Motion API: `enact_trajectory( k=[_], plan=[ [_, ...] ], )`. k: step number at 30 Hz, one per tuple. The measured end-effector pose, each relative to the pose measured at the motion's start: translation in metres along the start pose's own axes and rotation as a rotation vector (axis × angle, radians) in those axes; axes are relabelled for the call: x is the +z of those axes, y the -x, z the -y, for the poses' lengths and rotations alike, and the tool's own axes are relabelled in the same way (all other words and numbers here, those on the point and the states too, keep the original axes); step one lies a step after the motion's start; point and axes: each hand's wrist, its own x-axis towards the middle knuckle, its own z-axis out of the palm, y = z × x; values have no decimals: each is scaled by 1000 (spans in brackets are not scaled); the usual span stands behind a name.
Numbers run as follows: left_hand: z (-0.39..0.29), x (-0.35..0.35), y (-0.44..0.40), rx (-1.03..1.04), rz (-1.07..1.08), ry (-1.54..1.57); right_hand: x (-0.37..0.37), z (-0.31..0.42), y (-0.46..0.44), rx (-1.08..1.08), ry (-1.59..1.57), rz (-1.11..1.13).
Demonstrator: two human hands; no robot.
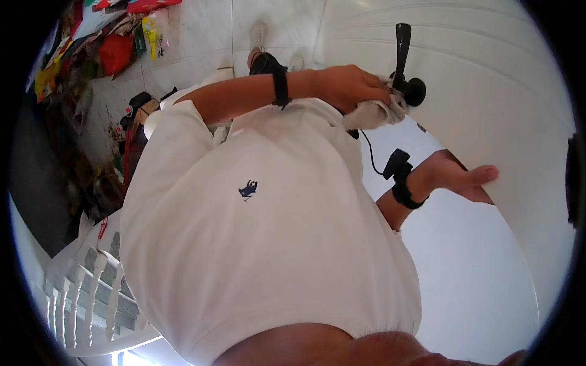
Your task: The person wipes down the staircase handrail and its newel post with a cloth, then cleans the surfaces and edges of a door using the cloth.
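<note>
- Left hand point(354, 88): gripping a bunched cloth point(378, 113), fingers curled over it, at one o'clock of the view, up against the handle.
- Cloth: pale greyish, soft, crumpled, folds showing; looks like thin fabric.
- Door handle point(401, 52): black, glossy, slim lever on a round base, one o'clock; cloth meets it near the base.
- Door point(488, 79): off-white, smooth, shallow curved grooves; fills twelve to four o'clock.
- Right hand point(461, 175): three o'clock, by the door edge, thumb sticking out over the door face; other fingers partly hidden, cannot tell whether it grips the edge.
- Door edge: slants from one o'clock down toward four o'clock, small dark metal piece point(421, 127) set in it near the handle.
- Black straps on both wrists; small black box point(397, 163) on the right one, thin black cable point(370, 152) running from it.
- Shirt point(274, 244): white fabric, soft creases, small dark logo, takes up the middle.
- Floor point(201, 30): pale glossy tiles, thin seams, eleven to twelve o'clock; shoe point(259, 35) on it at twelve.
- Pile point(91, 55): crinkled bags and wrappers, red, yellow, green, ten to eleven o'clock, well apart from the hands.
- Railing point(94, 293): white turned balusters, grey steps behind, eight o'clock.
- Room: open door face right of the handle; left side of the cloth tight to the left hand.
</note>
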Motion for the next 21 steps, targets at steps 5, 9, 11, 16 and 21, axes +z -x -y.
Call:
enact_trajectory(
  k=[5, 9, 11, 16, 21],
  plan=[
    [-40, -23, -34, -113, 35, 90, 5, 1, -14, -20, -61, 23],
    [-9, -47, -35, -389, 401, -50, -7, -13, -9, -79, 19, -30],
    [6, -63, -34, -454, 531, -123, -1, -10, -11, -79, 128, -55],
    [61, -105, -21, -623, 537, 99, 14, -9, -7, -67, 108, -251],
    [62, -168, -49, -653, 256, 536, -67, -69, 27, -75, 288, -338]
  ],
)
